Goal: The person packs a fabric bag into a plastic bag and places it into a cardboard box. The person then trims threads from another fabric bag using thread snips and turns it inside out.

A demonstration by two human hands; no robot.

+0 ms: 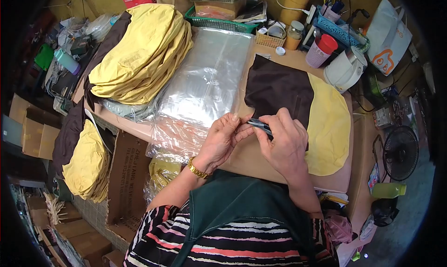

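Observation:
My right hand [285, 139] is closed round a pair of small dark thread snips [259, 124], whose tip points left toward my other hand. My left hand [222, 139] has its thumb and fingers pinched together close to that tip; whatever lies in the pinch is too small to make out. Both hands are over the near edge of the table, by the corner of a dark brown cloth piece [279, 87]. Joined to its right side is a yellow cloth piece [328, 127] with a rounded edge, lying flat.
Clear plastic bags [205, 76] lie left of the cloth. Beyond them rises a pile of folded yellow pieces [139, 53]. More yellow and brown cloth [86, 162] hangs at the left, near a cardboard box [128, 183]. A kettle [344, 69], cup [321, 53] and jar [294, 35] stand behind.

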